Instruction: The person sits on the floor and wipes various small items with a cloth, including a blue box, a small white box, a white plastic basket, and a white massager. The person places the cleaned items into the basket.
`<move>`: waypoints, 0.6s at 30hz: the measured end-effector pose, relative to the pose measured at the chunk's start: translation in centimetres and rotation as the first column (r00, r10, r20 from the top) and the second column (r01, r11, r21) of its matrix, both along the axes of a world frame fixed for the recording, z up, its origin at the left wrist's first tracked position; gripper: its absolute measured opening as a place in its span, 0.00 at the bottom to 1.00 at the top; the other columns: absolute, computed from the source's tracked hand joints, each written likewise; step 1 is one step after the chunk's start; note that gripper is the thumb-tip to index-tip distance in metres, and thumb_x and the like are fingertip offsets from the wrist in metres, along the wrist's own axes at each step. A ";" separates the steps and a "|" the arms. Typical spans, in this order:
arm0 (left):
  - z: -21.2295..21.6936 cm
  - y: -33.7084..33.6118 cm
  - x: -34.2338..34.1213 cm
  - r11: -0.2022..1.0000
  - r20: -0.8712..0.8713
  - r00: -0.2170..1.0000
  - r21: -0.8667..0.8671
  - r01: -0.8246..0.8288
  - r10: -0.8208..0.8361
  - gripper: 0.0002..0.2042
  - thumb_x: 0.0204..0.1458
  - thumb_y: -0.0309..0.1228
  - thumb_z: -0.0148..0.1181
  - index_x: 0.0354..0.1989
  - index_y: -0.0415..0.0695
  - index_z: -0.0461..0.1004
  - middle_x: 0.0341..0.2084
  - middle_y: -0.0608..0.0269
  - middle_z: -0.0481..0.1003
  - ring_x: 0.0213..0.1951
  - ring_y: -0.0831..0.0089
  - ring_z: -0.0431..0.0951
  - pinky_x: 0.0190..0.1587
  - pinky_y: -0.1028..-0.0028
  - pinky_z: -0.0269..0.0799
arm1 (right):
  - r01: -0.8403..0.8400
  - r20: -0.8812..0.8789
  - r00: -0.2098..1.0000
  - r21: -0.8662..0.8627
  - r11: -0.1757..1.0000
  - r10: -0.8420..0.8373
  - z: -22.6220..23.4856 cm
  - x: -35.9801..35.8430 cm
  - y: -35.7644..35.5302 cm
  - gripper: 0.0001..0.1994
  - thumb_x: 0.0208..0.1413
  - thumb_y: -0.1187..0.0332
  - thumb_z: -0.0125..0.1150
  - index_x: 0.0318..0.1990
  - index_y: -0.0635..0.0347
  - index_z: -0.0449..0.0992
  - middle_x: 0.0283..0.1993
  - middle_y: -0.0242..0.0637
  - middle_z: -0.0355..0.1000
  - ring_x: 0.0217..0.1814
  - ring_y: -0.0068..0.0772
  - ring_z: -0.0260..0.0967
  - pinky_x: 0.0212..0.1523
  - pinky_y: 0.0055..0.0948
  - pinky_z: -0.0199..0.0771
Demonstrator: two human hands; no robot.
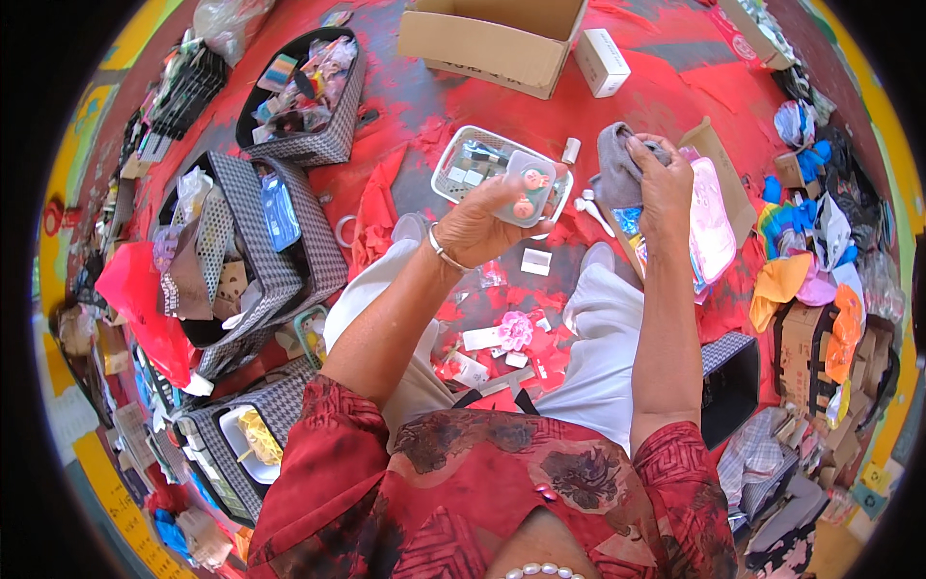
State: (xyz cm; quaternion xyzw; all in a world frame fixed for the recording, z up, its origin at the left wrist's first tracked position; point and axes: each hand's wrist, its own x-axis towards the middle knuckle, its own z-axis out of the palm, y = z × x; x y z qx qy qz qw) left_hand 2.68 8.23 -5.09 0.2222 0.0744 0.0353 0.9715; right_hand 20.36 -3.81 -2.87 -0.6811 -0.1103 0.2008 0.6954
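My left hand is closed round a small clear plastic case with round pink pieces inside. It is held above the right end of a white basket, where several small dark and white items lie. Over on the right, my right hand grips a bunched grey cloth between thumb and fingers. Below that hand lie a pink flat case and a blue packet, partly hidden by my wrist. White small objects rest between the basket and the cloth.
Checkered storage bins filled with goods stand at the left. An open cardboard box and a white carton are at the far side. A pink flower lies between my legs. Piled bags and a carton line the right.
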 end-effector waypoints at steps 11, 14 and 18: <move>-0.5 0.2 0.1 0.689 -0.148 0.983 0.724 0.030 0.112 0.23 0.41 0.27 0.64 0.47 0.38 0.65 0.36 0.65 0.71 0.40 0.76 0.72 0.43 0.75 0.67 | -0.145 0.304 0.943 0.004 0.989 0.137 3.0 -2.8 1.3 0.05 0.45 0.72 0.61 0.31 0.60 0.74 0.27 0.33 0.70 0.29 0.22 0.69 0.31 0.21 0.69; -0.6 0.0 0.0 0.484 -0.098 0.978 0.875 -0.004 0.185 0.19 0.42 0.26 0.62 0.45 0.38 0.66 0.37 0.65 0.71 0.40 0.78 0.71 0.43 0.77 0.67 | -0.499 0.623 0.566 -0.264 0.826 0.541 2.3 -4.2 2.1 0.06 0.43 0.70 0.60 0.30 0.59 0.74 0.27 0.37 0.69 0.29 0.32 0.69 0.32 0.27 0.68; 0.0 0.6 -0.6 0.630 -0.077 0.974 0.773 -0.078 0.215 0.18 0.45 0.26 0.60 0.46 0.38 0.65 0.38 0.65 0.72 0.41 0.78 0.72 0.44 0.77 0.67 | -0.130 0.619 0.576 -0.575 0.807 0.534 1.6 -2.6 1.4 0.07 0.43 0.67 0.59 0.30 0.59 0.74 0.28 0.42 0.67 0.31 0.39 0.68 0.33 0.31 0.66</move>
